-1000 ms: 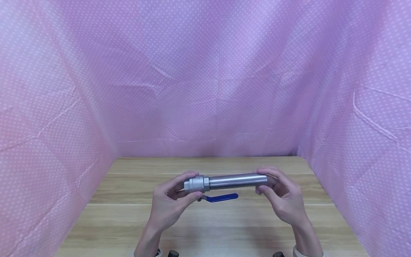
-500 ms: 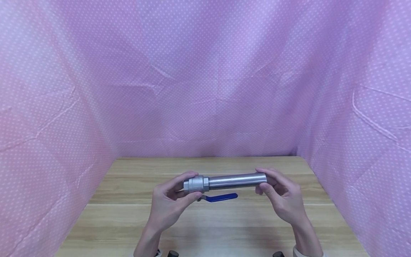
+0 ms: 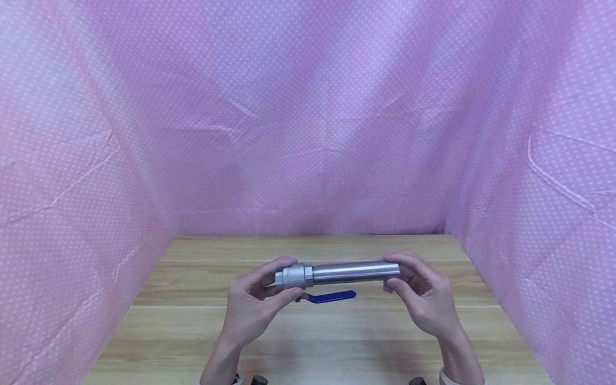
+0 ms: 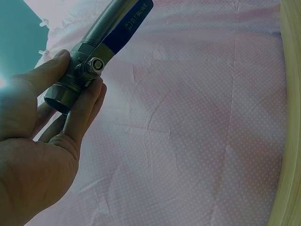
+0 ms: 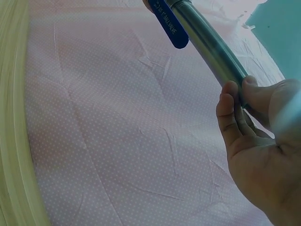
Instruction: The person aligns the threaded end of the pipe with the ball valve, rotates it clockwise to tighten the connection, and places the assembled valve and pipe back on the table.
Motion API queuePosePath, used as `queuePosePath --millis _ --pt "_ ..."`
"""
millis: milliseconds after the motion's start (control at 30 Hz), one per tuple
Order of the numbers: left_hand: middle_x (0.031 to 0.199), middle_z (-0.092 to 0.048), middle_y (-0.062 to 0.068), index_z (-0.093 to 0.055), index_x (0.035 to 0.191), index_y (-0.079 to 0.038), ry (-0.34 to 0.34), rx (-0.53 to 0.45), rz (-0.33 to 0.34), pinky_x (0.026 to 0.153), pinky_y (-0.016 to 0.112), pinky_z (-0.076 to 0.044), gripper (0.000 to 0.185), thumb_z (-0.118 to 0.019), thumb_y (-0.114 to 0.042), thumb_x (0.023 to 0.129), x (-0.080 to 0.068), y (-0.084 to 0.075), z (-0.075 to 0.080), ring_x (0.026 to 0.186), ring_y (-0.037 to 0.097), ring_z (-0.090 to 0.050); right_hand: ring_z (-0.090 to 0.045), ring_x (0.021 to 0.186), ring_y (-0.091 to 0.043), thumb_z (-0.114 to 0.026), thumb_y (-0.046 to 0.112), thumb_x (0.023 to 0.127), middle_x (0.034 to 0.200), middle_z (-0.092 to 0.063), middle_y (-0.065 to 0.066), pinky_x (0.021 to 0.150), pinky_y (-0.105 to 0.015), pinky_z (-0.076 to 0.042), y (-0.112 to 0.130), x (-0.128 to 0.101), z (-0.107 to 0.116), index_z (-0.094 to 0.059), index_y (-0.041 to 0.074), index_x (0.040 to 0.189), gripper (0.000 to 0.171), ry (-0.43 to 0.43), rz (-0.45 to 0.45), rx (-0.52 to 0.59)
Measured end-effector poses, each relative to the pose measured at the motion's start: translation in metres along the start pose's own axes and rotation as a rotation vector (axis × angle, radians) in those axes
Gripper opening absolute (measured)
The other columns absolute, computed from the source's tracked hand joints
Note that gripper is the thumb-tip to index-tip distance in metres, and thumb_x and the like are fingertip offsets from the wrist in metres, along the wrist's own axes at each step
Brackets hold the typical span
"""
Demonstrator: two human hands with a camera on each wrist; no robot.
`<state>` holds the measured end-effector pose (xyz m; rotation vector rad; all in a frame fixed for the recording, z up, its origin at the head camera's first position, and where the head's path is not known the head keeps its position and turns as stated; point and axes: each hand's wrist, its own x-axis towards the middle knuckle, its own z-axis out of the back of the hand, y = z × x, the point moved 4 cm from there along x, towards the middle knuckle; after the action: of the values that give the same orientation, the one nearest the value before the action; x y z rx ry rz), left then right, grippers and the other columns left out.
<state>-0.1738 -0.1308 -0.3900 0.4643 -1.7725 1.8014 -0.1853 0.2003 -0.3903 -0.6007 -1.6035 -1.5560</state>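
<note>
A steel ball valve with a blue lever handle is joined to a steel pipe, and the whole piece is held level above the wooden table. My left hand grips the valve body between thumb and fingers. My right hand grips the pipe's right end with curled fingers. The blue handle hangs under the pipe and points right; it shows again in the right wrist view.
Pink dotted cloth walls in the table at the back and on both sides. The table's light wooden edge runs along the side of both wrist views.
</note>
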Motion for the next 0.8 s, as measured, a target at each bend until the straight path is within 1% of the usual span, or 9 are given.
queuePosePath --millis 100,200,267,333,400,533,567,667,800 --pt "0.129 -0.077 0.033 -0.076 0.135 0.005 0.0 -0.003 -0.002 0.09 0.04 -0.076 0.051 -0.087 0.018 0.087 -0.0001 -0.0005 -0.0002 0.11 0.016 -0.082 -0.078 0.088 -0.008 -0.067 -0.033 0.089 0.114 -0.081 -0.007 0.076 -0.018 -0.071 0.0 -0.0009 0.0009 -0.064 -0.023 0.132 0.044 -0.012 -0.006 -0.045" --pt "0.128 -0.077 0.032 -0.076 0.135 0.005 -0.001 -0.002 -0.003 0.089 0.04 -0.076 0.051 -0.088 0.018 0.087 0.0 -0.001 -0.0001 0.109 0.016 -0.082 -0.076 0.083 -0.008 -0.069 -0.028 0.093 0.102 -0.08 -0.005 0.07 -0.016 -0.067 -0.0004 -0.0018 0.0015 -0.067 -0.021 0.131 0.039 -0.019 -0.007 -0.077" --pt "0.128 -0.078 0.032 -0.076 0.135 0.005 -0.002 0.001 -0.003 0.089 0.039 -0.076 0.051 -0.088 0.017 0.087 0.0002 -0.0014 -0.0001 0.109 0.015 -0.082 -0.075 0.082 -0.008 -0.07 -0.025 0.094 0.099 -0.08 -0.006 0.068 -0.016 -0.067 -0.0006 -0.0017 0.0015 -0.067 -0.021 0.131 0.037 -0.019 -0.004 -0.082" --pt "0.128 -0.078 0.032 -0.076 0.135 0.005 -0.004 0.002 -0.003 0.089 0.04 -0.076 0.051 -0.088 0.017 0.087 0.0004 -0.0018 -0.0001 0.109 0.015 -0.082 -0.076 0.083 -0.009 -0.069 -0.025 0.095 0.102 -0.08 -0.007 0.07 -0.017 -0.067 -0.0007 -0.0014 0.0011 -0.067 -0.022 0.133 0.038 -0.015 -0.001 -0.071" --pt "0.128 -0.077 0.033 -0.076 0.135 0.006 -0.003 -0.002 -0.005 0.089 0.04 -0.076 0.051 -0.088 0.018 0.086 0.0006 -0.002 -0.0003 0.109 0.015 -0.082 -0.078 0.086 -0.009 -0.068 -0.028 0.094 0.11 -0.081 -0.008 0.073 -0.017 -0.069 -0.0004 -0.0006 0.0005 -0.065 -0.023 0.135 0.041 -0.01 0.0 -0.05" --pt "0.128 -0.077 0.034 -0.075 0.134 0.007 -0.001 -0.018 -0.006 0.088 0.041 -0.076 0.052 -0.087 0.019 0.085 0.0008 -0.0019 -0.0008 0.111 0.015 -0.082 -0.081 0.097 -0.012 -0.064 -0.036 0.088 0.131 -0.079 -0.015 0.083 -0.021 -0.073 0.0005 0.0009 -0.0013 -0.06 -0.026 0.138 0.051 0.014 0.011 0.019" --pt "0.128 -0.077 0.034 -0.075 0.135 0.007 0.0 -0.02 -0.007 0.088 0.041 -0.076 0.052 -0.087 0.019 0.085 0.0008 -0.0019 -0.0008 0.111 0.015 -0.082 -0.082 0.098 -0.013 -0.063 -0.038 0.087 0.133 -0.078 -0.017 0.084 -0.022 -0.073 0.0007 0.0011 -0.0017 -0.059 -0.027 0.139 0.053 0.02 0.014 0.034" --pt "0.128 -0.077 0.034 -0.075 0.135 0.007 -0.002 -0.022 -0.006 0.088 0.041 -0.076 0.052 -0.087 0.02 0.085 0.0007 -0.002 -0.0007 0.111 0.015 -0.082 -0.082 0.101 -0.016 -0.061 -0.04 0.085 0.137 -0.076 -0.022 0.087 -0.025 -0.074 0.0004 0.0008 -0.0024 -0.056 -0.028 0.139 0.055 0.039 0.029 0.068" --pt "0.128 -0.077 0.034 -0.075 0.134 0.007 -0.005 -0.017 -0.005 0.089 0.041 -0.076 0.052 -0.088 0.019 0.085 0.0006 -0.0023 -0.0006 0.111 0.016 -0.082 -0.081 0.1 -0.016 -0.062 -0.04 0.085 0.136 -0.076 -0.022 0.086 -0.024 -0.073 -0.0001 0.0002 -0.0024 -0.057 -0.029 0.137 0.053 0.042 0.042 0.067"
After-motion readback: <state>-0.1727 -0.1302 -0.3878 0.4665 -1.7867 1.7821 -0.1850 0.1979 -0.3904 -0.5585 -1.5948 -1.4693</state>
